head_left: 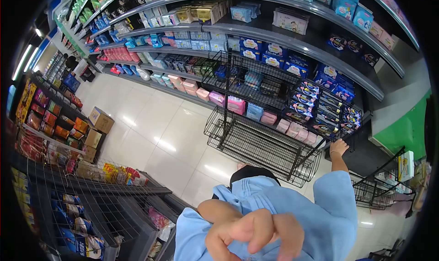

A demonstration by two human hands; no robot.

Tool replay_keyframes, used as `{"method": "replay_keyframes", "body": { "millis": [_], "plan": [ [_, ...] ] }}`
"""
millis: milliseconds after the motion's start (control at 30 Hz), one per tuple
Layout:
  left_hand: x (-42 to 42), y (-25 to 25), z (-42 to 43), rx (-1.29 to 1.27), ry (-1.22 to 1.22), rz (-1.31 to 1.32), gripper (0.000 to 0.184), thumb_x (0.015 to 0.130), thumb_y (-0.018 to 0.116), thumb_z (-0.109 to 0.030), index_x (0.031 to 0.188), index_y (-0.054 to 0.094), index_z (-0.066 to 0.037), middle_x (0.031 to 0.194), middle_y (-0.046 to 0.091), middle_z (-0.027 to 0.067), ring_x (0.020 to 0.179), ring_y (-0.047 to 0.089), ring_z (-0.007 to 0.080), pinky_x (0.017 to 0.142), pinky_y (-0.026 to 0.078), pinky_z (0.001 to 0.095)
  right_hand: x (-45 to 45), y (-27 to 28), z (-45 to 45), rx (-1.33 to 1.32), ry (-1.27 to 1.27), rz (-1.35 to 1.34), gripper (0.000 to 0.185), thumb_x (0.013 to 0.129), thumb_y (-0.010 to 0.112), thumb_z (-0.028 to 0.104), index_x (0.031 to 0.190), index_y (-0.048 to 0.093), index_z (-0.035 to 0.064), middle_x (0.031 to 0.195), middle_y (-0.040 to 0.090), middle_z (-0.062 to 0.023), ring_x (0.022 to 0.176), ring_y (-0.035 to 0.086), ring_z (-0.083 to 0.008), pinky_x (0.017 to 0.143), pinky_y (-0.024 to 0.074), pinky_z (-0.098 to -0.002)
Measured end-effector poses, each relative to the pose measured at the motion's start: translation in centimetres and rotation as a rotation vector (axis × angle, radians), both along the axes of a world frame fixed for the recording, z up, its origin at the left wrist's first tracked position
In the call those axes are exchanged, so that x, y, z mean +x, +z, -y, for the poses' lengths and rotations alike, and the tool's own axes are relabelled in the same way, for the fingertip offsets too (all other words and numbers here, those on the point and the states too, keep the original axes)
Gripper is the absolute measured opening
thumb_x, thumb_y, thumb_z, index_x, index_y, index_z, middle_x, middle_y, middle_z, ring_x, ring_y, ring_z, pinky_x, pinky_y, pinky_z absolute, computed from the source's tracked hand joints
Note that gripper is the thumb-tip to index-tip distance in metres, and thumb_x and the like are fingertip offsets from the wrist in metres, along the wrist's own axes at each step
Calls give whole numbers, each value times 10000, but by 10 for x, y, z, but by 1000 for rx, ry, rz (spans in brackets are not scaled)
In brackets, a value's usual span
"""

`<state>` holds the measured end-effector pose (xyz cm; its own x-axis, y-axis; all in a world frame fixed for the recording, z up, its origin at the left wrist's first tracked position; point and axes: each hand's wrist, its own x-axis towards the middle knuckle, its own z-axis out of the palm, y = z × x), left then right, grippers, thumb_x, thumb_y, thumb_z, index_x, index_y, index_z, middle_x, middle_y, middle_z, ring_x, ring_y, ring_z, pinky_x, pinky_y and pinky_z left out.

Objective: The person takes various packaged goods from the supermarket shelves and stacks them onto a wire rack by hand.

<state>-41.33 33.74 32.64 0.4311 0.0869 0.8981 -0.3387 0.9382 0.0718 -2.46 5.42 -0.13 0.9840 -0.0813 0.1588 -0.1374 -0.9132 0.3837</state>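
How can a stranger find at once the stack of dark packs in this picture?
Before the long shelves stands a black wire rack. The dark packs fill one end of its upper basket, beside the right hand. Lying inside the wire sets them apart from the blue packs on the shelves behind.

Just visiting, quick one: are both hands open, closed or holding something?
Left hand: partly open, fingers curled, nothing visible held.
Right hand: at the black wire-mesh rack's edge; whether it grips cannot be told.

A wire rack (263,144) stands before shelves (318,32)
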Motion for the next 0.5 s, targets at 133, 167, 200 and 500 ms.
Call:
{"method": "replay_keyframes", "body": {
  "millis": [133, 167, 200, 500],
  "plan": [
    [-8, -13, 15, -101, 36, 10, 521, 612, 634, -19, 1089, 454, -128, 991, 570, 138, 835, 539, 278, 720, 442, 376, -1, 1, 0, 30, 17, 9, 391, 817, 615, 373, 1050, 567, 63, 1040, 631, -127, 1060, 571, -296, 1030, 331, -507],
    [-10, -13, 11, -64, 28, -6, 500, 627, 644, -10, 1077, 460, -128, 1004, 573, 139, 866, 543, 291, 742, 442, 395, 1, -2, 1, 24, 15, 10, 385, 818, 612, 368, 1049, 567, 62, 1040, 630, -129, 1057, 571, -296, 1030, 330, -511],
    [-17, -7, -13, 59, -14, -40, 455, 623, 633, -5, 1024, 466, -139, 1035, 561, 133, 923, 528, 311, 783, 423, 427, 3, -5, 2, 19, 10, 12, 380, 819, 608, 362, 1047, 568, 62, 1040, 630, -131, 1053, 571, -296, 1030, 329, -514],
    [-57, -148, -94, 431, 932, -1187, 311, 764, 685, 36, 989, 496, -64, 916, 536, 60, 928, 520, 176, 831, 426, 315, -1, -12, 4, 14, 33, 104, 208, 877, 493, 235, 984, 602, 94, 981, 643, -105, 991, 574, -282, 1028, 316, -500]
  ]
}}
